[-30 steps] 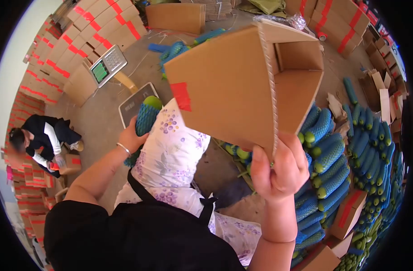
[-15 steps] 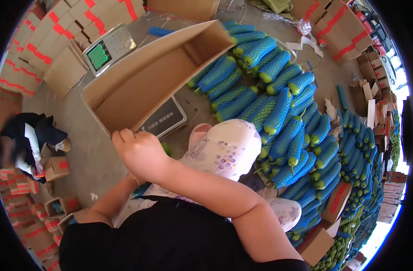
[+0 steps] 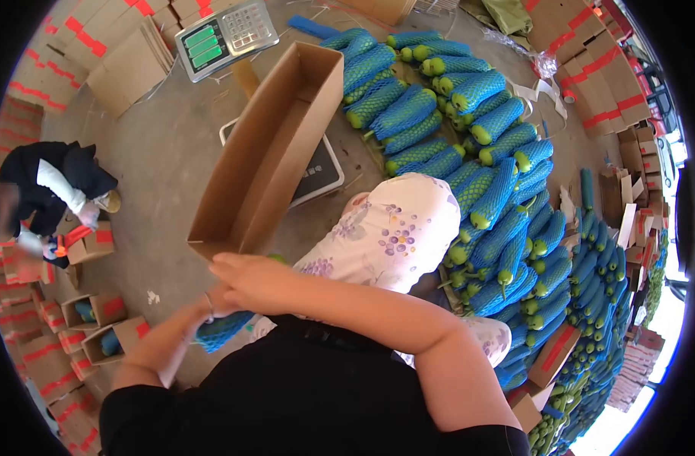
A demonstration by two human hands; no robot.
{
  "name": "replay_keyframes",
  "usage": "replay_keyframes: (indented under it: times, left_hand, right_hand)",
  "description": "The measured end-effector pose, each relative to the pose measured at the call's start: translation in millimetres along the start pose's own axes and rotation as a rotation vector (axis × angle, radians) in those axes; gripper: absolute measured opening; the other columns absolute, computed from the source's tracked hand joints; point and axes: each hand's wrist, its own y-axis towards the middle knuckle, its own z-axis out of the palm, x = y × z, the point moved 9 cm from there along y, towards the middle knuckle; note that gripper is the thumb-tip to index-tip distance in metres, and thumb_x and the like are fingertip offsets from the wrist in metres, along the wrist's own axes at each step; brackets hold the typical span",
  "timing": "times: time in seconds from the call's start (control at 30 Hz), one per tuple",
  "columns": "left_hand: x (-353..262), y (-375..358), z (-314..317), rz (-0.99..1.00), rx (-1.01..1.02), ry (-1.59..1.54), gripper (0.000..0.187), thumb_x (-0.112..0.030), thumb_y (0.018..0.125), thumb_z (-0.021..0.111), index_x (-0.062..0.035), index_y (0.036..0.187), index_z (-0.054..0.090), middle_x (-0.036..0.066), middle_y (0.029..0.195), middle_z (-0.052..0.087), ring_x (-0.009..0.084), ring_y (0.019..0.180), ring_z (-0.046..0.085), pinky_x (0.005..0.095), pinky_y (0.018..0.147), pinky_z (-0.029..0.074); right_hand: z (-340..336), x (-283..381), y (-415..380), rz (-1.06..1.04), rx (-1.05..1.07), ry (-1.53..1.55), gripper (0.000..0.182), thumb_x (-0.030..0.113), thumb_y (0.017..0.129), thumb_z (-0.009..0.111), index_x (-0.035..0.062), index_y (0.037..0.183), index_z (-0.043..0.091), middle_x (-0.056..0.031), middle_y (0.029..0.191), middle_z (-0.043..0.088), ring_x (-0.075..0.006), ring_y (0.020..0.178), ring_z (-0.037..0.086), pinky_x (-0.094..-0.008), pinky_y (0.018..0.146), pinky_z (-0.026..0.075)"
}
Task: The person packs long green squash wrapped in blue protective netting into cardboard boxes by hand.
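A large heap of green fruits in blue foam net sleeves [image 3: 469, 152] is lying on the floor, beyond and to the right of the grips, too many to count. One long open cardboard box [image 3: 275, 148] is standing on the platform scale [image 3: 321, 171], its near end just beyond the right hand [image 3: 249, 277]. The scale's display head [image 3: 224, 34] is sitting farther off, showing green digits too small to read. Rows of cardboard boxes with red tape [image 3: 74, 45] are lining the edges, uncountable.

The right hand is reaching across the body, palm down, fingers loosely curled at the box's near rim; whether it is gripping the rim I cannot tell. The left hand [image 3: 214, 308] is sitting just beneath it, closing around one netted fruit [image 3: 222, 327]. Far to the left, another person [image 3: 51, 190] is crouching over one small box [image 3: 93, 245].
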Motion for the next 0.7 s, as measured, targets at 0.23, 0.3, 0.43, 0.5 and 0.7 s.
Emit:
replay_keyframes:
  times: [0.23,0.3,0.43,0.5,0.7]
  left_hand:
    - [-79.8,-23.5,-128.8,0.128,0.175,-0.874,0.077,-0.041,0.069,0.071,-0.0029,0.129,0.042,0.010,0.111,0.058,0.0179,0.095,0.057,0.0325,0.084,0.046]
    - [-93.7,12.1,-170.3,0.187,-0.018,-0.899,0.072,-0.038,0.072,0.070,-0.0023,0.128,0.043,0.010,0.108,0.059,0.0164,0.091,0.058,0.0322,0.080,0.047]
    - [-121.5,125.9,-201.0,0.227,-0.326,-0.598,0.065,-0.041,0.074,0.068,-0.0001,0.121,0.048,0.011,0.103,0.061,0.0169,0.087,0.059,0.0319,0.077,0.047]
    - [-120.3,195.3,-197.8,0.211,-0.293,-0.562,0.067,-0.043,0.072,0.068,0.0010,0.119,0.049,0.012,0.103,0.061,0.0187,0.089,0.059,0.0325,0.078,0.047]
    - [-107.6,306.5,-222.3,-0.167,-0.502,0.205,0.087,-0.054,0.070,0.065,0.0066,0.126,0.038,0.029,0.118,0.052,0.0372,0.111,0.053,0.0399,0.094,0.042]
  right_hand:
    - [-172.1,-5.1,-178.5,0.299,-0.720,0.384,0.040,0.004,0.080,0.058,-0.0046,0.118,0.051,-0.0138,0.106,0.061,-0.0220,0.100,0.058,-0.0337,0.090,0.044]
    - [-178.8,-21.0,-243.1,0.364,-1.042,0.416,0.039,0.013,0.084,0.057,-0.0070,0.117,0.049,-0.0147,0.101,0.062,-0.0226,0.095,0.059,-0.0332,0.087,0.045]
    - [-172.1,-19.3,-320.7,0.506,-1.328,0.248,0.030,0.008,0.087,0.052,-0.0059,0.114,0.052,-0.0112,0.094,0.062,-0.0183,0.086,0.059,-0.0296,0.082,0.045]
    - [-165.2,-9.1,-344.4,0.573,-1.402,0.163,0.028,0.007,0.088,0.050,-0.0057,0.113,0.053,-0.0105,0.093,0.062,-0.0175,0.085,0.059,-0.0292,0.081,0.045]
    - [-149.8,23.5,-387.4,0.703,-1.538,-0.028,0.025,0.008,0.089,0.053,-0.0038,0.111,0.055,-0.0080,0.091,0.061,-0.0148,0.083,0.057,-0.0277,0.079,0.045]
